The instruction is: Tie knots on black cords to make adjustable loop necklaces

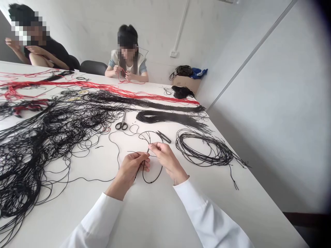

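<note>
Two hands, a left hand [130,170] and a right hand [168,162], on one black cord [152,179]; one pair of scissors [121,122]; one pair of thread snips [163,136]; one desk [155,213]; one cardboard box [184,83]; two seated co-workers, one far left [42,48], one far centre [128,57].

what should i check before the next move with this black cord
1. Black cord pinched in left hand and right hand: ok
2. Scissors lying within sight above the hands: ok
3. Thread snips lying closed beside the held cord: ok
4. Held cord free of the tangled black cord pile: cannot tell, a long strand runs toward the pile
5. Any knot in the held cord: cannot tell, fingers and size hide it
</note>
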A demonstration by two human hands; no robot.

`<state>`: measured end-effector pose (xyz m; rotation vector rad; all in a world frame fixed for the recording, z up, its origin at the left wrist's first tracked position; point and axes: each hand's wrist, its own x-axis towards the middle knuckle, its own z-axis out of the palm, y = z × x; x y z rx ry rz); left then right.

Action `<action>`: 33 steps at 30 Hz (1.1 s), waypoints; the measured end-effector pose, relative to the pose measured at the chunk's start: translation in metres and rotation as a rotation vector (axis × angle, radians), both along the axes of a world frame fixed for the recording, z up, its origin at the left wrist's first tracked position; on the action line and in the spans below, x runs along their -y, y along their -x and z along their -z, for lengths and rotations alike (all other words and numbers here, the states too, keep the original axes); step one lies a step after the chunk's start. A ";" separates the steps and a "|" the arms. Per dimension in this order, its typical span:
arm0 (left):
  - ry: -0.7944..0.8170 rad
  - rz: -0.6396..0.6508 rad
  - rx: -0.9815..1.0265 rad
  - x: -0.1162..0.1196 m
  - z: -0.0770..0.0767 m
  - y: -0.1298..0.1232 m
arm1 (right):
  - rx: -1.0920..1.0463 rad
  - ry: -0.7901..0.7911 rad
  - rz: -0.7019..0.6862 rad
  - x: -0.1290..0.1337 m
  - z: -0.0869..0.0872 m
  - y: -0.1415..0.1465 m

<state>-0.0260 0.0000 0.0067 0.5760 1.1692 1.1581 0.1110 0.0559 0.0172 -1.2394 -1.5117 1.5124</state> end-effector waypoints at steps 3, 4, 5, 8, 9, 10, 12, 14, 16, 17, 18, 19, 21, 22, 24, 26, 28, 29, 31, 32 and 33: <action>-0.007 -0.005 -0.001 0.001 -0.001 0.000 | 0.015 -0.014 0.036 -0.001 0.000 -0.002; -0.012 -0.016 -0.003 0.001 0.000 0.000 | 0.028 -0.014 0.034 -0.001 0.001 -0.003; -0.019 -0.029 -0.004 0.001 0.000 0.000 | 0.050 -0.009 0.018 -0.001 0.001 -0.004; -0.038 -0.075 -0.013 -0.001 0.003 0.001 | 0.163 -0.006 -0.091 0.002 0.004 -0.007; -0.042 -0.083 -0.016 -0.001 0.004 0.001 | 0.202 -0.028 -0.126 0.003 0.005 -0.008; -0.046 -0.090 -0.019 -0.001 0.005 0.001 | 0.238 -0.066 -0.147 0.004 0.006 -0.009; -0.053 -0.093 -0.027 -0.002 0.007 0.001 | 0.294 -0.153 -0.149 0.006 0.007 -0.009; -0.059 -0.093 -0.035 -0.002 0.009 0.001 | 0.338 -0.190 -0.136 0.007 0.008 -0.008; -0.063 -0.097 -0.042 -0.002 0.010 0.002 | 0.363 -0.186 -0.122 0.007 0.008 -0.008; -0.063 -0.100 -0.046 -0.002 0.011 0.002 | 0.368 -0.181 -0.118 0.008 0.008 -0.008; -0.062 -0.100 -0.049 -0.002 0.012 0.003 | 0.367 -0.182 -0.112 0.008 0.008 -0.008; -0.060 -0.099 -0.052 -0.003 0.012 0.003 | 0.361 -0.184 -0.107 0.008 0.008 -0.009; -0.052 -0.094 -0.051 -0.003 0.011 0.005 | 0.345 -0.184 -0.097 0.008 0.008 -0.009; -0.047 -0.092 -0.044 -0.003 0.010 0.006 | 0.333 -0.179 -0.089 0.008 0.008 -0.010; -0.034 -0.082 -0.021 -0.003 0.007 0.008 | 0.301 -0.161 -0.076 0.008 0.007 -0.011; -0.022 -0.074 -0.013 -0.004 0.005 0.009 | 0.261 -0.138 -0.086 0.008 0.006 -0.012; -0.014 -0.079 -0.039 -0.004 0.004 0.009 | 0.226 -0.129 -0.116 0.008 0.006 -0.013; -0.015 -0.091 -0.062 -0.005 0.005 0.009 | 0.218 -0.134 -0.126 0.008 0.006 -0.014; -0.027 -0.126 -0.104 -0.005 0.007 0.009 | 0.218 -0.160 -0.117 0.008 0.007 -0.014; -0.036 -0.146 -0.118 -0.005 0.008 0.009 | 0.225 -0.176 -0.106 0.008 0.008 -0.013; -0.044 -0.169 -0.123 -0.005 0.008 0.009 | 0.234 -0.189 -0.098 0.008 0.008 -0.013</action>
